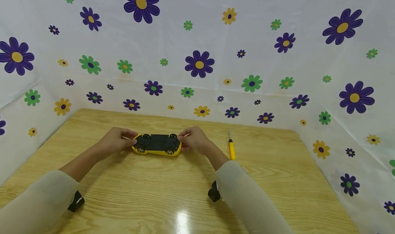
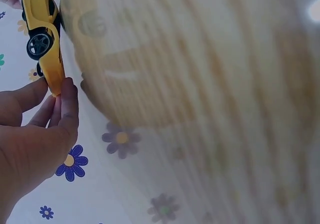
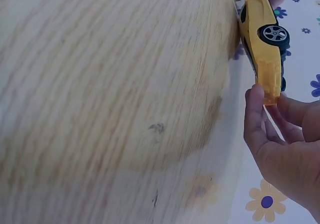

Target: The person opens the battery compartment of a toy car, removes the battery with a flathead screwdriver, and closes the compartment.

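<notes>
A yellow toy car (image 1: pixel 158 143) lies upside down on the wooden table, its black underside and wheels facing up. My left hand (image 1: pixel 115 141) pinches its left end between thumb and fingers. At the opposite end, my right hand (image 1: pixel 195 139) grips the car the same way. The left wrist view shows the yellow body (image 2: pixel 37 13) with the left fingertips around its tip. In the right wrist view, thumb and fingers hold the other end of the car (image 3: pixel 265 58).
To the right of the hands lies a screwdriver (image 1: pixel 231 149) with a yellow handle, its shaft pointing away. The light wood table (image 1: pixel 148 193) meets a white cloth (image 1: pixel 172 38) printed with flowers at the back and sides.
</notes>
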Available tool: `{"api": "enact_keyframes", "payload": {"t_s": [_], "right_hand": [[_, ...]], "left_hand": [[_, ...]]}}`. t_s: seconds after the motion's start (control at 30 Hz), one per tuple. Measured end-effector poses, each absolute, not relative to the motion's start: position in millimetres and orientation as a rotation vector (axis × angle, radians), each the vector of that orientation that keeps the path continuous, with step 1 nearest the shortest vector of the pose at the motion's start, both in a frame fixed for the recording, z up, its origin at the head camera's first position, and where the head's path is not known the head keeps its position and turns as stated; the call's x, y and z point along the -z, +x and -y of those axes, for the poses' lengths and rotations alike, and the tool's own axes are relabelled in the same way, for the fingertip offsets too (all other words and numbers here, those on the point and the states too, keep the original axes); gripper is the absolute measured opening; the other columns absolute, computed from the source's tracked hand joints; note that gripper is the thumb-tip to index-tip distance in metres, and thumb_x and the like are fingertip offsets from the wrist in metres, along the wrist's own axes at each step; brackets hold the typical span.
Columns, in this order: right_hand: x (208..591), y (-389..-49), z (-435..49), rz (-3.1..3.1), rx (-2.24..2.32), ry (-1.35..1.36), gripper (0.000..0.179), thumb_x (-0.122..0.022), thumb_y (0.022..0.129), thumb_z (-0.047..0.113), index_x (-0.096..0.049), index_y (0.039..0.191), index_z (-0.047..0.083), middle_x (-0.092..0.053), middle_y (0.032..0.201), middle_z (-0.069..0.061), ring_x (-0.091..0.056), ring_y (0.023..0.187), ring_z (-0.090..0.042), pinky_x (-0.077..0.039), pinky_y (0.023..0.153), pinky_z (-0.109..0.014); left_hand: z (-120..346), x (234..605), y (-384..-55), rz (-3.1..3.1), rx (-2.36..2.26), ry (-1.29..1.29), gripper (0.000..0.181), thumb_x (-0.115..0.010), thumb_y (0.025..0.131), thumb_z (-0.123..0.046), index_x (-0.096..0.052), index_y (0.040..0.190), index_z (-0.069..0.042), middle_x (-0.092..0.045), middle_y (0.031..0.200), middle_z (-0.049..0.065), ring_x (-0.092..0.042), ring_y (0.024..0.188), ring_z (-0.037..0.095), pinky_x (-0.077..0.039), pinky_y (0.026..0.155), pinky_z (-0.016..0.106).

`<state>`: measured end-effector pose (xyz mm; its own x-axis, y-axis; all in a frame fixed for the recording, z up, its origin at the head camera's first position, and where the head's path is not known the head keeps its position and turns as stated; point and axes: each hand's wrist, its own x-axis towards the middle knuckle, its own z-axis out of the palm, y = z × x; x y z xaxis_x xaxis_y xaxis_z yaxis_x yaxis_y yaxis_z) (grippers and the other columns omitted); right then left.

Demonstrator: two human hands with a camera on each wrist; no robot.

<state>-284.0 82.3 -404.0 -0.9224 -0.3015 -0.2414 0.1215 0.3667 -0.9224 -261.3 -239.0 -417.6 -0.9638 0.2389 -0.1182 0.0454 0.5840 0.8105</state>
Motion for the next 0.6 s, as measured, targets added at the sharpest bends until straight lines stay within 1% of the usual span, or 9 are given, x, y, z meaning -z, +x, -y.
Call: {"api": "enact_keyframes", "payload": {"t_s": [0.17, 0.43, 0.6], "right_hand": [[400.9, -282.2, -81.4, -2.238, 1.592, -0.152, 0.016, -0.062, 0.102, 0.003, -0.072, 0.112, -0.003, -0.070, 0.101, -0.015, -0.072, 0.081, -0.021, -0.064, 0.078, -0.041], [399.7, -280.4, -83.1, -2.209, 1.600, -0.161, 0.016, -0.061, 0.102, 0.002, -0.071, 0.113, -0.004, -0.069, 0.103, -0.016, -0.071, 0.082, -0.022, -0.065, 0.076, -0.038], [402.4, -282.4, -87.1, -2.133, 1.638, -0.174, 0.019, -0.061, 0.102, 0.000, -0.068, 0.118, -0.005, -0.068, 0.108, -0.016, -0.070, 0.085, -0.022, -0.064, 0.081, -0.040]], "left_hand": [[238.8, 416.6, -261.3, -2.607, -1.320, 0.224, 0.044, -0.067, 0.102, -0.018, -0.060, 0.138, 0.005, -0.060, 0.133, 0.026, -0.062, 0.117, 0.035, -0.059, 0.085, 0.032], [239.3, 415.8, -260.6, -2.596, -1.334, 0.213, 0.044, -0.068, 0.101, -0.019, -0.060, 0.138, 0.005, -0.060, 0.133, 0.026, -0.062, 0.115, 0.033, -0.059, 0.085, 0.031], [238.6, 414.7, -261.3, -2.619, -1.319, 0.211, 0.043, -0.069, 0.100, -0.020, -0.062, 0.135, 0.004, -0.061, 0.131, 0.024, -0.063, 0.114, 0.034, -0.059, 0.085, 0.032]]}}
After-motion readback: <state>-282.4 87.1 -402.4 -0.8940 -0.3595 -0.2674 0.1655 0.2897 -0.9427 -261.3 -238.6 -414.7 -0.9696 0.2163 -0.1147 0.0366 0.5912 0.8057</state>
